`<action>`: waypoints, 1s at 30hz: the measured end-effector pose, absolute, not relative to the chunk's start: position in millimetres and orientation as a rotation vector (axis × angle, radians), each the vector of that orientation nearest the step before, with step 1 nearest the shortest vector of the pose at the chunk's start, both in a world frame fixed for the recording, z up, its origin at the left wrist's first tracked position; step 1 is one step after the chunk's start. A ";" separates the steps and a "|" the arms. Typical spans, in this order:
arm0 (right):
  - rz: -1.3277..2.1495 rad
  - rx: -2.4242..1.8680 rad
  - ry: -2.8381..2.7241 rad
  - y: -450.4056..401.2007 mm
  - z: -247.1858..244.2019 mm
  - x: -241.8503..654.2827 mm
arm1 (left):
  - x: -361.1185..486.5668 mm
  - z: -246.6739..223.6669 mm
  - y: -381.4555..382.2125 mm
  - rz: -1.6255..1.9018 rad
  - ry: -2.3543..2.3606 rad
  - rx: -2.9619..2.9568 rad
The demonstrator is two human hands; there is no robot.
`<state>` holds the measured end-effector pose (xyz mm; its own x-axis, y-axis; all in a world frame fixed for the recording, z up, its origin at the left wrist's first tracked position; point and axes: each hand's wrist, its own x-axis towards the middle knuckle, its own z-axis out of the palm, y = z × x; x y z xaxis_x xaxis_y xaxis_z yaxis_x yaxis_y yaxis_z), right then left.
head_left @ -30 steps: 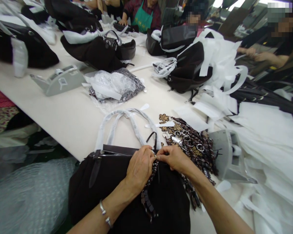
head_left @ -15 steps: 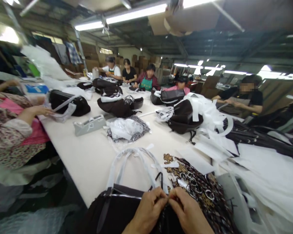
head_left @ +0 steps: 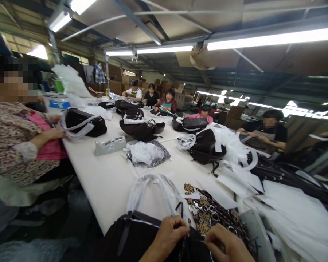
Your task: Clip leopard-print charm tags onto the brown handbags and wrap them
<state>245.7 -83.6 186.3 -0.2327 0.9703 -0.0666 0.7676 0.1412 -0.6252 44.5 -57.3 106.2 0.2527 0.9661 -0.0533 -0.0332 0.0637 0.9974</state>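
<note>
A dark brown handbag [head_left: 142,236] stands upright at the table's near edge, its two handles [head_left: 136,194] wrapped in white film. Over the bag's right part, my left hand [head_left: 171,234] is pinched closed. A thin black strap [head_left: 181,208] loops up behind its fingertips, and a dark strip hangs below them. My right hand [head_left: 228,242] is curled at the bag's right side, apart from the left. What its fingers pinch, if anything, is hidden. Beside it lies a pile of leopard-print and dark braided charms [head_left: 207,211] with metal rings.
A grey tape dispenser [head_left: 109,146] and a plastic bag of white film [head_left: 147,153] lie farther up the white table [head_left: 90,174]. Wrapped bags [head_left: 209,145] and white paper sheets [head_left: 295,203] are at the right. A co-worker [head_left: 24,138] handles a bag at left; several others sit beyond.
My hands were together at the bag's strap. Now my right hand has moved away to the right, while my left stays pinched there. The view has tilted up and turned left.
</note>
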 end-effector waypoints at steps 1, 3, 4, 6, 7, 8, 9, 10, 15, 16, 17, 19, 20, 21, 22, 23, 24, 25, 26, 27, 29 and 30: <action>0.886 -1.653 -1.914 -84.4 185.1 239.9 | 44.0 105.3 -57.1 1.006 1.008 1.229; 1.112 -1.575 -1.524 -85.5 178.7 224.9 | 42.4 104.3 -57.1 1.028 0.989 1.200; 1.220 -1.510 -1.311 -85.7 174.2 216.5 | 41.3 104.4 -57.2 1.040 0.983 1.189; 1.374 -1.355 -0.942 -85.4 164.7 200.8 | 38.7 105.3 -57.5 1.055 0.970 1.162; 1.420 -1.287 -0.811 -84.9 160.7 194.3 | 37.4 105.8 -57.6 1.060 0.966 1.143; 1.456 -1.233 -0.726 -84.3 157.7 189.1 | 36.2 106.3 -57.7 1.065 0.966 1.123; 1.475 -1.199 -0.681 -83.5 155.8 185.3 | 35.1 106.7 -57.9 1.071 0.968 1.106; 1.479 -1.187 -0.669 -82.7 154.8 182.9 | 34.1 107.0 -58.1 1.079 0.973 1.095; 1.445 -1.262 -0.784 -80.9 155.4 184.2 | 31.4 109.7 -63.2 1.119 0.967 1.108; 1.444 -1.267 -0.801 -81.1 155.0 185.3 | 30.9 110.8 -64.6 1.124 0.961 1.123; 1.445 -1.266 -0.812 -81.2 154.1 186.3 | 30.3 111.9 -65.8 1.126 0.957 1.142; 1.447 -1.264 -0.825 -81.2 150.7 187.7 | 29.3 113.5 -66.9 1.121 0.962 1.186; 1.441 -1.266 -0.833 -80.9 148.4 188.1 | 28.9 113.9 -66.9 1.107 0.968 1.207; 1.427 -1.271 -0.848 -80.5 145.8 188.4 | 28.7 114.0 -66.7 1.095 0.979 1.229; 1.396 -1.282 -0.872 -80.1 143.3 188.5 | 28.6 114.0 -66.5 1.085 0.990 1.253; 1.347 -1.304 -0.907 -79.6 140.8 188.6 | 28.8 113.8 -66.6 1.077 0.999 1.279; 1.282 -1.337 -0.950 -79.2 138.6 188.7 | 29.1 113.7 -66.8 1.073 1.008 1.309; 1.213 -1.377 -0.994 -78.8 136.6 188.7 | 29.5 113.5 -67.2 1.074 1.015 1.340; 1.149 -1.417 -1.035 -78.5 134.9 188.7 | 30.0 113.4 -67.7 1.075 1.021 1.372; 1.100 -1.454 -1.069 -78.3 133.5 188.6 | 30.4 113.2 -68.2 1.080 1.027 1.400; 1.049 -1.502 -1.128 -78.0 131.4 188.3 | 31.2 112.7 -68.8 1.098 1.039 1.442; 1.037 -1.515 -1.160 -77.9 130.5 187.9 | 31.4 112.4 -68.9 1.109 1.046 1.455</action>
<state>187.9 -77.9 130.5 0.1967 0.9772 -0.0805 0.1895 -0.1185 -0.9747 31.4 -68.9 112.4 0.2089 0.9702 0.1225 0.0657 -0.1389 0.9881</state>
